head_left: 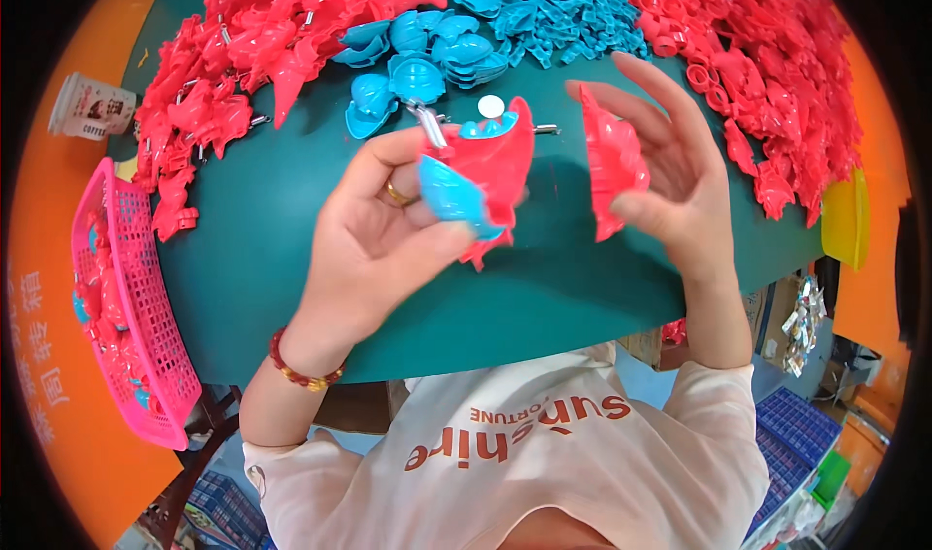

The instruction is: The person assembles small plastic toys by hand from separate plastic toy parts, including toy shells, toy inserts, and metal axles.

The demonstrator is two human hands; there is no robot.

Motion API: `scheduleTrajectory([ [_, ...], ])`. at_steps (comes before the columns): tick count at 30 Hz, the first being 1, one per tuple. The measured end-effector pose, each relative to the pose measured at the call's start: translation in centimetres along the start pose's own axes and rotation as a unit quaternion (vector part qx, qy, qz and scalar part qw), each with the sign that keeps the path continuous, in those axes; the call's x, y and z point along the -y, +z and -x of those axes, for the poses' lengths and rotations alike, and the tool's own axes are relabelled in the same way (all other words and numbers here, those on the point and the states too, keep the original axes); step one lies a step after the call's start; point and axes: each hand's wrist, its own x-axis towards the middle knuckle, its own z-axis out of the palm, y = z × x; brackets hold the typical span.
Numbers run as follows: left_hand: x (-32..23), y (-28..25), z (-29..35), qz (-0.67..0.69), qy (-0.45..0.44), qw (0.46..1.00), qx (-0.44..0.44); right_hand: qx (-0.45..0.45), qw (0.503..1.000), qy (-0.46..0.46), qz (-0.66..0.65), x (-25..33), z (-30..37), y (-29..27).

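Near the middle of the green table [408, 336], my left hand [364, 225] grips a red-and-blue plastic part [510, 166]. A blue curved piece is fitted into its red shell, and a small metal spring [428, 126] sticks out at its upper left. Apart from it, to the right, my right hand [684, 176] pinches a separate red half-shell [612, 166] between thumb and fingers. Behind the part, a white disc [490, 107] and another short metal piece [548, 130] show; whether they touch the part I cannot tell.
Red parts, some with springs, form a pile [311, 16] at the far left. Blue cups [416, 76] and small blue pieces [573, 11] lie at the back. More red parts [777, 55] fill the right. A pink basket [155, 307], paper cup [92, 108] and yellow tray [845, 220] stand at the sides.
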Motion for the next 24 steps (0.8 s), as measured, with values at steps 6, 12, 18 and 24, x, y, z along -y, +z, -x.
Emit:
scheduleTrajectory([
  [6,2.2,-0.4,0.1,-0.241,0.182,0.953,0.006,0.069,0.959,-0.17,0.215,-0.7,0.4,2.1],
  [12,2.5,-0.5,-0.1,-0.271,0.208,0.939,0.027,0.068,0.951,-0.196,0.227,-1.0,0.6,2.2],
  [18,2.1,-0.5,0.0,-0.312,0.215,0.924,0.047,0.074,0.92,-0.256,0.287,-1.1,0.5,1.8],
  [24,2.1,-0.5,0.3,-0.327,0.22,0.918,0.041,0.088,0.91,-0.26,0.309,-0.6,0.3,1.7],
])
